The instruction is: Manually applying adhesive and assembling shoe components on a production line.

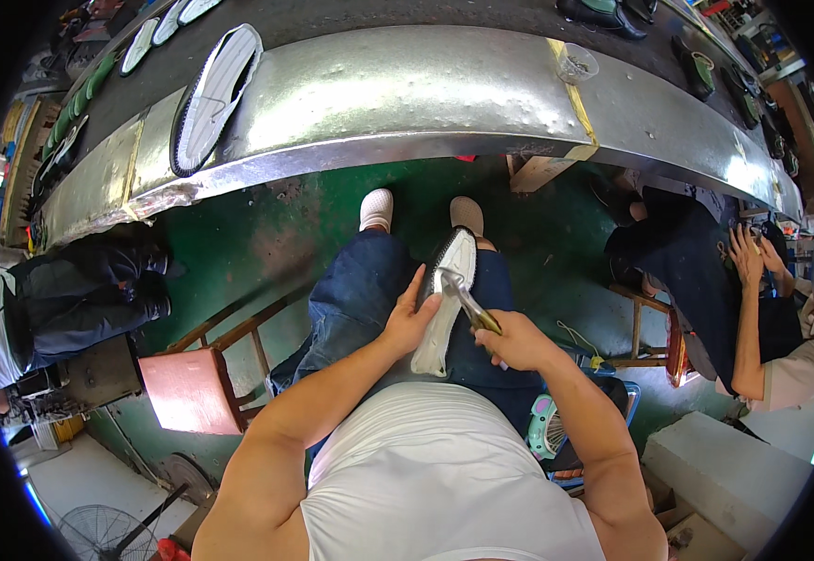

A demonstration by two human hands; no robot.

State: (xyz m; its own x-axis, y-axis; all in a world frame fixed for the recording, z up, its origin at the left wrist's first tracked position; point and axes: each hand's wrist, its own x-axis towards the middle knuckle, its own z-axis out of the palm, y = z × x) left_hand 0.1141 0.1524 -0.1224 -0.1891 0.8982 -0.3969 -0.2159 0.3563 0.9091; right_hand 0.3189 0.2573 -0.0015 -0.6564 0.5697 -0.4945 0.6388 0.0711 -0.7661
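Observation:
Across my lap lies a long shoe (441, 329), its pale underside turned up, with a black ridged edge round the toe. My left hand (410, 321) grips its left side, thumb over the pale surface and index finger stretched along the edge. In my right hand (516, 342) is a pincers-like metal tool (471, 306) with a brass-coloured handle. Its silver head rests on or just above the shoe's forepart; contact cannot be made out. The fingers curled under the handle are partly hidden.
Ahead runs a metal-edged bench (369, 93). On it are a similar pale shoe (215, 101), a small clear cup (576, 64) and dark shoes (697, 70). A stool (190, 391) stands left. Co-workers sit or stand on both sides; a fan (103, 533) is behind left.

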